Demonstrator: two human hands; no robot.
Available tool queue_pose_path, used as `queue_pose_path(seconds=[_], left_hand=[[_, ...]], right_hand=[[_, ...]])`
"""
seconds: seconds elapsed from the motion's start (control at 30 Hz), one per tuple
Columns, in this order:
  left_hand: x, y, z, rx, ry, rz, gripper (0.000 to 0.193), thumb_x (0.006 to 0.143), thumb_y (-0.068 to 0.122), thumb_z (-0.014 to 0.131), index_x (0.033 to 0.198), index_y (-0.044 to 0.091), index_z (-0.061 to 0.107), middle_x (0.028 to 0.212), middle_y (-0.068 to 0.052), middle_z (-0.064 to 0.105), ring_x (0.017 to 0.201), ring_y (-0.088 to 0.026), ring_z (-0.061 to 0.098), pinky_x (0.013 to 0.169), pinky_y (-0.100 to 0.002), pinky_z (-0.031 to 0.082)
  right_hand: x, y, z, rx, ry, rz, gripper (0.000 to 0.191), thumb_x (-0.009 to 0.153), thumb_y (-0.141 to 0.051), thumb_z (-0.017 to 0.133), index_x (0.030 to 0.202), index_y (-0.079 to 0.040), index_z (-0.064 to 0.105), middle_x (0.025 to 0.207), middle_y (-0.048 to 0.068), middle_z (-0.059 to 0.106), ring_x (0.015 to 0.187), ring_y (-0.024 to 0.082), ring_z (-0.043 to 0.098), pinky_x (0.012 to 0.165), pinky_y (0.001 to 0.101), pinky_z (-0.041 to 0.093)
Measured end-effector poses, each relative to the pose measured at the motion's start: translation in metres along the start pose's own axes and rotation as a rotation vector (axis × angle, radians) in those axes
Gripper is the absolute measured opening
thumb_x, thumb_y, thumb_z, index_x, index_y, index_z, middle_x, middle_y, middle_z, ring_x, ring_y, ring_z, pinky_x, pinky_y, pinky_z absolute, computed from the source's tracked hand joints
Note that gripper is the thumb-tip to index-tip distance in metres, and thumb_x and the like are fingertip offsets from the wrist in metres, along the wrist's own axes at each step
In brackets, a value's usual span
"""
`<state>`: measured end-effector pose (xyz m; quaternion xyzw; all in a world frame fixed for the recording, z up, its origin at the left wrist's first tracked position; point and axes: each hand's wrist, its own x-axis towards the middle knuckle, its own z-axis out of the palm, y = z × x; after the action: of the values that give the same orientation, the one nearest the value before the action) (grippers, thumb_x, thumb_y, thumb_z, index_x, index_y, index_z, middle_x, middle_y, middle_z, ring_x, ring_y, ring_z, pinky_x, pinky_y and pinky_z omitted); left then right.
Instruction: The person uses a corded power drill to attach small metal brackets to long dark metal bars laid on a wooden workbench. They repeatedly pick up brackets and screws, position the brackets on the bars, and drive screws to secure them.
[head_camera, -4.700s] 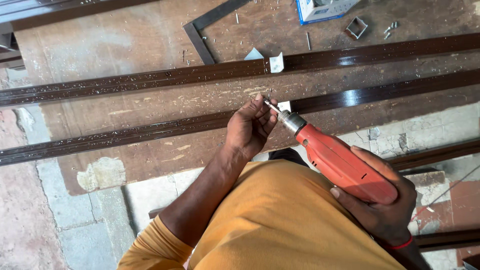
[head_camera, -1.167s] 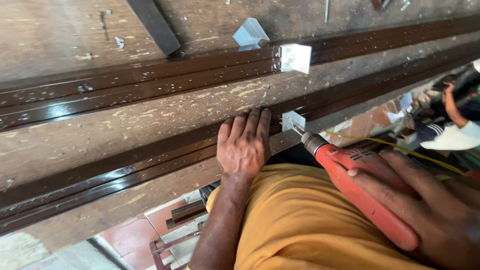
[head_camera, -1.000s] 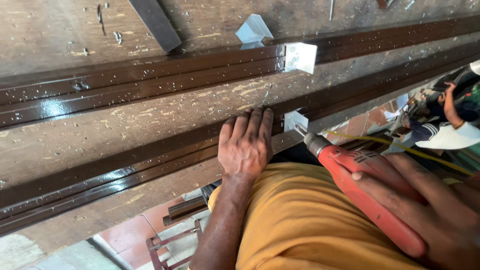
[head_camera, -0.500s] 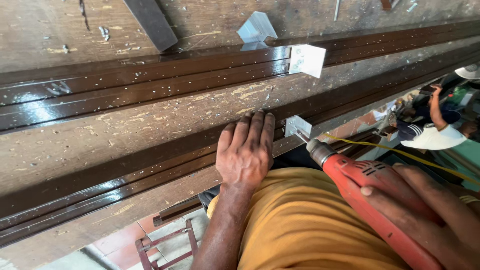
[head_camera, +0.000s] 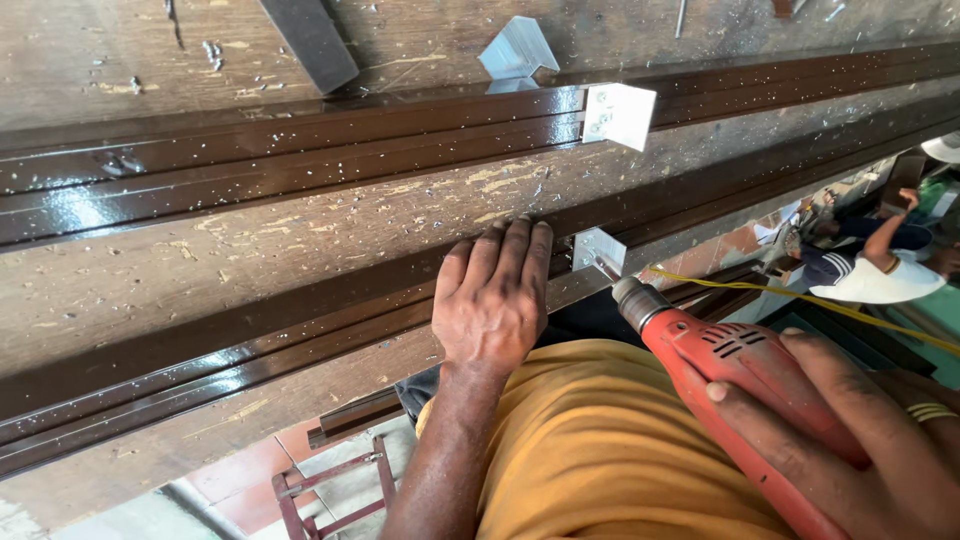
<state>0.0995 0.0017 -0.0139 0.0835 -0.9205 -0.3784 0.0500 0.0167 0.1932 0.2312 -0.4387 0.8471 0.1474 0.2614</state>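
We look down past an orange shirt (head_camera: 610, 450) at a worn wooden workbench (head_camera: 300, 250) on which two long, glossy brown metal channels lie side by side, well apart. Our left hand (head_camera: 492, 297) lies flat, fingers together, pressing on the nearer brown channel (head_camera: 250, 345). Our right hand (head_camera: 850, 440) is wrapped firmly around a red power drill (head_camera: 730, 365), whose bit touches a small silver angle bracket (head_camera: 598, 248) set against the nearer channel, just beside our left fingertips. A second, white-faced bracket (head_camera: 620, 112) sits on the farther brown channel (head_camera: 300, 150). Metal shavings speckle both channels. Behind the farther channel lie a folded silver metal piece (head_camera: 518, 50) and a dark flat bar (head_camera: 312, 42). At the far right, another person (head_camera: 880, 260) in a white top crouches on the floor below.
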Motion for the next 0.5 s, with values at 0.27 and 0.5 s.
queue_pose_path(seconds=[0.27, 0.5], left_hand=[[0.001, -0.001, 0.004, 0.014, 0.010, 0.010, 0.030, 0.096, 0.016, 0.063, 0.122, 0.011, 0.076, 0.122, -0.006, 0.075, 0.114, -0.021, 0.069, 0.098, -0.039, 0.051], [0.003, 0.001, 0.011, 0.054, 0.006, 0.005, 0.024, 0.103, 0.016, 0.060, 0.118, 0.014, 0.078, 0.115, -0.004, 0.078, 0.107, -0.018, 0.073, 0.095, -0.035, 0.051]], right_hand=[[0.006, 0.012, 0.010, 0.016, 0.016, -0.003, 0.072, 0.069, -0.035, 0.071, 0.139, -0.017, 0.063, 0.143, 0.011, 0.063, 0.099, 0.028, 0.074, 0.075, 0.0409, 0.060], [-0.001, 0.010, 0.016, 0.062, 0.030, 0.024, 0.072, 0.067, -0.033, 0.073, 0.137, -0.017, 0.064, 0.143, 0.011, 0.063, 0.099, 0.028, 0.074, 0.075, 0.0404, 0.060]])
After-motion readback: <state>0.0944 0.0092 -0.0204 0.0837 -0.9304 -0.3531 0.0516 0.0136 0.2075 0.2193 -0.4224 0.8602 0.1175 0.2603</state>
